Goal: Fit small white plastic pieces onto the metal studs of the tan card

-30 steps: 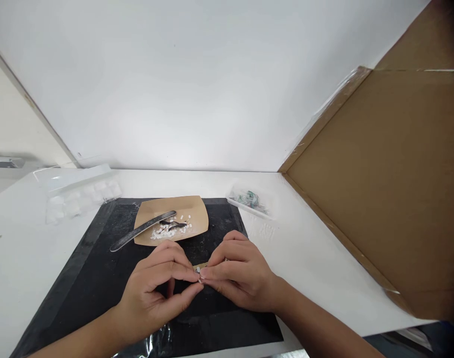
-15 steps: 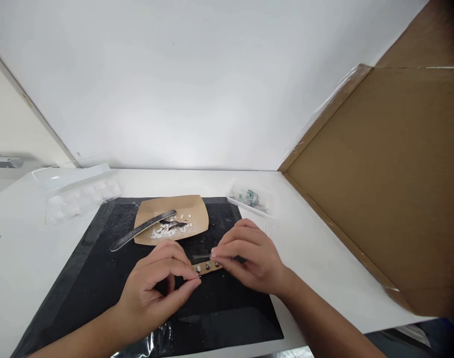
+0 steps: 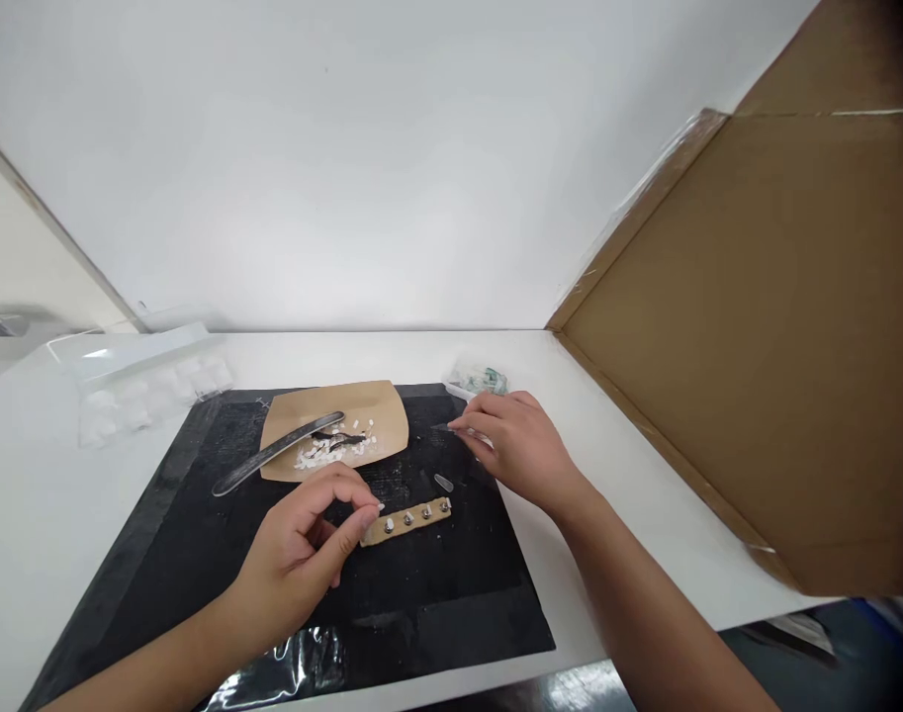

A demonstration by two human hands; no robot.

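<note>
My left hand (image 3: 303, 542) pinches a small white piece (image 3: 381, 507) between thumb and forefinger. Just beside it, a tan cardboard strip (image 3: 415, 518) lies on the black mat (image 3: 466, 564). Several small round metallic bits with white pieces on them sit along the strip. My right hand (image 3: 521, 447), up and to the right, has its fingertips closed on a thin clear pointed piece (image 3: 440, 427). Between the strip and that hand, a clear nail tip (image 3: 443, 483) rests on the mat.
A tan paper tray (image 3: 383, 403) holds white bits and dark scraps, with a dark nail file (image 3: 273, 457) across its edge. A clear container of green-tinted packets (image 3: 481, 378) stands behind my right hand. A clear compartment box (image 3: 150, 391) is at left, a cardboard panel (image 3: 718, 326) at right.
My right hand has moved away from the strip, up and right, with the clear piece. My left hand has shifted slightly left and up. The strip and the nail tip now show.
</note>
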